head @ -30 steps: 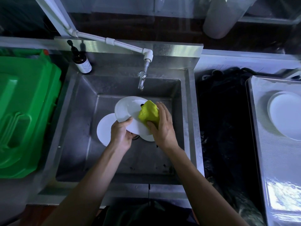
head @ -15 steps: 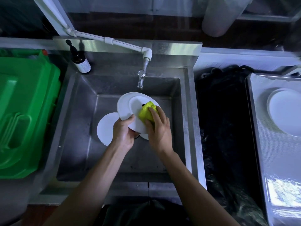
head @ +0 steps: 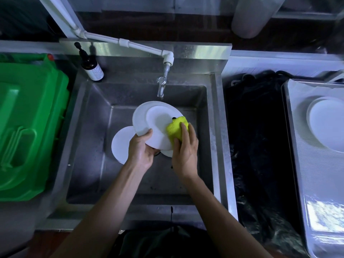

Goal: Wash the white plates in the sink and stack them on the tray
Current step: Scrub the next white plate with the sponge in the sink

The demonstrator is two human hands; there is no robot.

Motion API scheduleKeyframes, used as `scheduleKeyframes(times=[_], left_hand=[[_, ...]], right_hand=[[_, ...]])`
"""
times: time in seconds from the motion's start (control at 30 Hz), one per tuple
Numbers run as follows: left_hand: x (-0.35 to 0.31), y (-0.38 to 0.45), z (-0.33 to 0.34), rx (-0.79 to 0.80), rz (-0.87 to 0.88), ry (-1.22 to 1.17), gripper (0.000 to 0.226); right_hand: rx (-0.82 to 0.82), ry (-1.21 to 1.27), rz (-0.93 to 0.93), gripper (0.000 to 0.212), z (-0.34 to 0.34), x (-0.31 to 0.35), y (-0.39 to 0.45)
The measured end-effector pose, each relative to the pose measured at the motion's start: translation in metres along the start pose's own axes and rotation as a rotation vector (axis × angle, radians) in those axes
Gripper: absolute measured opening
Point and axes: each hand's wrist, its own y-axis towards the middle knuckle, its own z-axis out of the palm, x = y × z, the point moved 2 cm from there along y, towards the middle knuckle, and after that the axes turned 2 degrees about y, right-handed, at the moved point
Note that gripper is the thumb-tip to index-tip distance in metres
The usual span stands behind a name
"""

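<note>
Left hand (head: 141, 151) grips the tilted plate (head: 149, 120) at its near-left rim; right hand (head: 185, 149) presses the sponge (head: 176, 130) on its right side, tray (head: 297, 164) far right.

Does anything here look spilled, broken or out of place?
Nothing stands out. The left hand holds a white plate tilted over the sink while the right hand presses a yellow sponge on it. No cracks or spills show; another plate lies flat on the tray.
</note>
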Motion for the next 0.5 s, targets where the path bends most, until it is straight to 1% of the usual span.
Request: scheduleKeyframes(times=[0.13,0.23,0.37,0.5], left_hand=[[0.001,-0.001,-0.007,0.068,0.017,0.026,0.031],[0.002,-0.001,-0.011,0.127,0.013,0.074,0.032],[0.002,-0.003,-0.013,0.188,0.014,0.159,0.033],[0.001,-0.007,-0.012,0.224,0.0,0.24,0.05]], right_hand=[[0.008,0.036,0.134,0.053,-0.014,-0.019,0.025],[0.029,0.048,0.143,0.052,-0.024,-0.027,0.045],[0.011,0.079,0.161,0.05,-0.036,-0.031,0.064],[0.005,0.082,0.169,0.048,-0.042,-0.029,0.078]])
